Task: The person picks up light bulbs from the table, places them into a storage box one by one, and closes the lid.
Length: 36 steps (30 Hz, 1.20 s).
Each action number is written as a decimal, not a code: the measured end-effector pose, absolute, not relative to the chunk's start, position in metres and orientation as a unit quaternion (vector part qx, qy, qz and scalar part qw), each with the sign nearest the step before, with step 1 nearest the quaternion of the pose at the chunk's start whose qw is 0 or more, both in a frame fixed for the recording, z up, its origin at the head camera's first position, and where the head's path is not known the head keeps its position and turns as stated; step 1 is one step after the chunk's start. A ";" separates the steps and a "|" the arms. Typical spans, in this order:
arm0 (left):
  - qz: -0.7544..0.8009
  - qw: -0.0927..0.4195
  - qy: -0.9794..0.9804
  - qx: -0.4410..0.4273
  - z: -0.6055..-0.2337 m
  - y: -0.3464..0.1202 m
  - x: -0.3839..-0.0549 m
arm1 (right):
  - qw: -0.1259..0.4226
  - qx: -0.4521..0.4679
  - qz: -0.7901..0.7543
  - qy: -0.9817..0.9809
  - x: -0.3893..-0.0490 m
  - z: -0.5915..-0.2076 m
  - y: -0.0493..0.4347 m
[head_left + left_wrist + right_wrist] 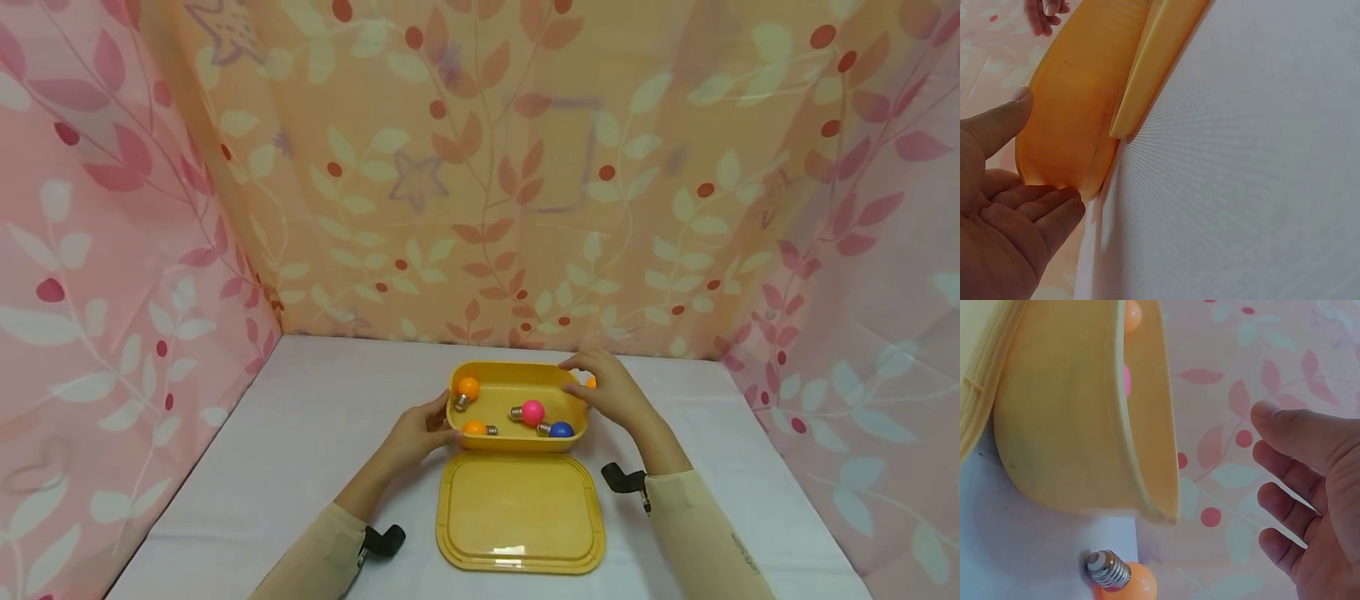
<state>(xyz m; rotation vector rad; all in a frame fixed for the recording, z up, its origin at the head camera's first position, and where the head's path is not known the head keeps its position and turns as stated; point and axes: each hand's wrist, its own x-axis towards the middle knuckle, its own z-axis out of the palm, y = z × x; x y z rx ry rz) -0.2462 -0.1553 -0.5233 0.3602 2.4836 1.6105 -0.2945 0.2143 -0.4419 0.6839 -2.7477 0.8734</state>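
Observation:
A yellow plastic box (pixel 517 445) stands uncovered, holding an orange light bulb (pixel 468 387) at the far left, another orange bulb (pixel 475 427) by the front wall, a pink bulb (pixel 532 412) and a blue bulb (pixel 560 429). My left hand (pixel 415 433) holds the box's left end, thumb and fingers spread around it; the left wrist view shows them against the orange-lit wall. My right hand (pixel 1329 481) hovers over the box's right end, fingers loosely bent, holding nothing. Outside that end, a third orange bulb (pixel 1138 581) lies on the table, mostly hidden in the head view.
The yellow lid (pixel 521 512) lies flat on the white table (pixel 315 400), just in front of the box. Floral cloth (pixel 480 183) hangs at the back and both sides. A black wrist-worn device (pixel 384 541) sits on each sleeve.

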 end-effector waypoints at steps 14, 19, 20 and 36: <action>0.540 0.079 0.829 0.123 -0.523 -0.155 -0.244 | 0.142 0.211 0.331 -0.909 -0.267 -0.451 0.220; 0.540 0.083 0.828 0.124 -0.522 -0.155 -0.245 | 0.148 0.198 0.335 -0.909 -0.258 -0.455 0.224; 0.540 0.083 0.828 0.125 -0.522 -0.154 -0.245 | 0.151 0.196 0.339 -0.908 -0.257 -0.455 0.226; 0.546 0.081 0.825 0.124 -0.526 -0.154 -0.247 | 0.199 0.182 0.348 -0.898 -0.254 -0.455 0.249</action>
